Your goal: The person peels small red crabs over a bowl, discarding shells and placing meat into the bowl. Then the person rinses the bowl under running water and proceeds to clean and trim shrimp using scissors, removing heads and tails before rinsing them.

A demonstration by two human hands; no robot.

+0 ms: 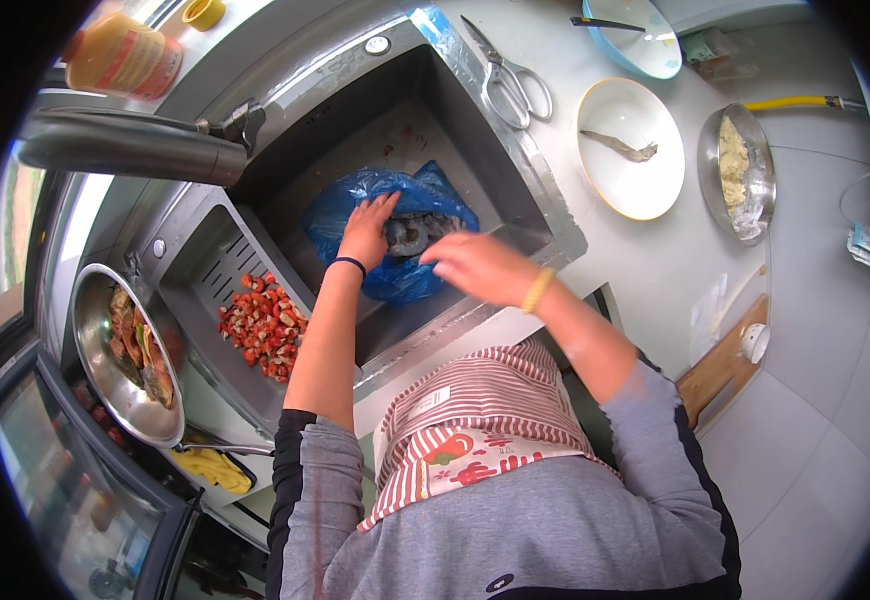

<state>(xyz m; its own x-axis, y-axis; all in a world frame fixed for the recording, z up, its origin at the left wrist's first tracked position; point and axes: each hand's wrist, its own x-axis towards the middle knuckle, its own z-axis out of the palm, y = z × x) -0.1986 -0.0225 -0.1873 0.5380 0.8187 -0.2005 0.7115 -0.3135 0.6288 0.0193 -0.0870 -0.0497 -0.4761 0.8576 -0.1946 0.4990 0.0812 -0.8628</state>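
Note:
A blue plastic bag [340, 205] lies spread open in the large basin of a dark grey sink [285, 140]. Grey shrimp [410, 236] show in its mouth, some hidden by the bag's folds. My left hand [367, 235] rests on the bag's left side, fingers stretched out flat beside the shrimp. Just right of them hovers my right hand [485, 268], smeared by motion; whether anything is between its fingers cannot be made out. To the right on the counter, a white bowl [635, 115] holds a single shrimp [620, 147].
Scissors [507, 85] lie behind the sink. A light-blue bowl [655, 55] and a metal bowl [755, 200] with pale food stand at right. Chopped red pieces [263, 325] fill part of the small basin. The faucet [135, 148] juts in from the left, above a steel bowl [90, 320].

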